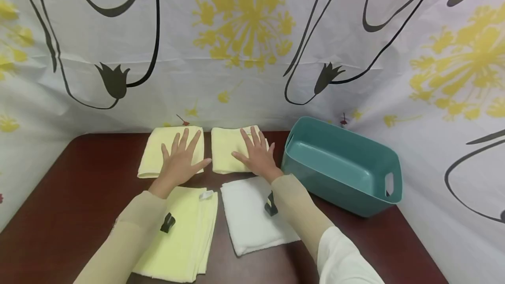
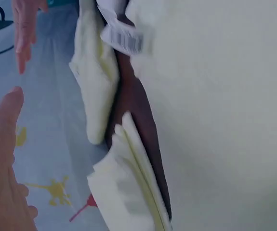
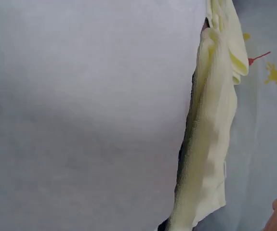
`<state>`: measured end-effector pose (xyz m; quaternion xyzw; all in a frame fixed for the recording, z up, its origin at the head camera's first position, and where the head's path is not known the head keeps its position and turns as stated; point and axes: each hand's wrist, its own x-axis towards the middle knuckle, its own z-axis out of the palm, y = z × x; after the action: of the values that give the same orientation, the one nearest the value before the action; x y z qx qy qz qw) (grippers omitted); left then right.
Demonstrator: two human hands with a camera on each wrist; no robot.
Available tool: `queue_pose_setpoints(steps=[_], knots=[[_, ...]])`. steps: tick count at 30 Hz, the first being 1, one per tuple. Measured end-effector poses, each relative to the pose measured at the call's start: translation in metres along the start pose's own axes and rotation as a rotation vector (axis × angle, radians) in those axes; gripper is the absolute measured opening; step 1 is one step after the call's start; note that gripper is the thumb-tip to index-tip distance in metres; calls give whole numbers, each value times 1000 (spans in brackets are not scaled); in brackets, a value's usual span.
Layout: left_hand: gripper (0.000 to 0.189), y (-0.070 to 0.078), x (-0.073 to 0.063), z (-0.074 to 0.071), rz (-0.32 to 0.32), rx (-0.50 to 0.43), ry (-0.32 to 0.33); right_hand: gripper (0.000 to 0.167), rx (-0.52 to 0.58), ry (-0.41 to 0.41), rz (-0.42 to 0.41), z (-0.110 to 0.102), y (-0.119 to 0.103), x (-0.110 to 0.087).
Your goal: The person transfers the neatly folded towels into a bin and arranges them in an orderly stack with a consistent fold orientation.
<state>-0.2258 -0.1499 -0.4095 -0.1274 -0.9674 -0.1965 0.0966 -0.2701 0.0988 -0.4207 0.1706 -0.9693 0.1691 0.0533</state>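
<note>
Bin [image 1: 335,190] (teal) near folded towels [image 1: 246,216]

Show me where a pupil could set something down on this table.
Best, the bare table left of the back-left cloth and front-left cloth. Another patch lies right of the right sleeve, in front of the bin. The middle is crowded: only slim gaps part the cloths, with the left hand and right hand over the back pair.
</note>
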Motion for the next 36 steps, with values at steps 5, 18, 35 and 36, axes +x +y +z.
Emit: queue_pose_setpoints(steps=[5, 18, 35, 36], knots=[[83, 11, -8, 1, 10, -48, -12, 78, 45, -34, -15, -2, 1, -10], [77, 30, -27, 5, 46, -218, -67, 74, 38, -59, -62, -8, 8, -31], [73, 44, -53, 14, 100, -442, -179, 69, 149, -124, -41, -19, 20, -64], [73, 45, -54, 15, 95, -446, -185, 69, 154, -128, -37, -19, 20, -67]])
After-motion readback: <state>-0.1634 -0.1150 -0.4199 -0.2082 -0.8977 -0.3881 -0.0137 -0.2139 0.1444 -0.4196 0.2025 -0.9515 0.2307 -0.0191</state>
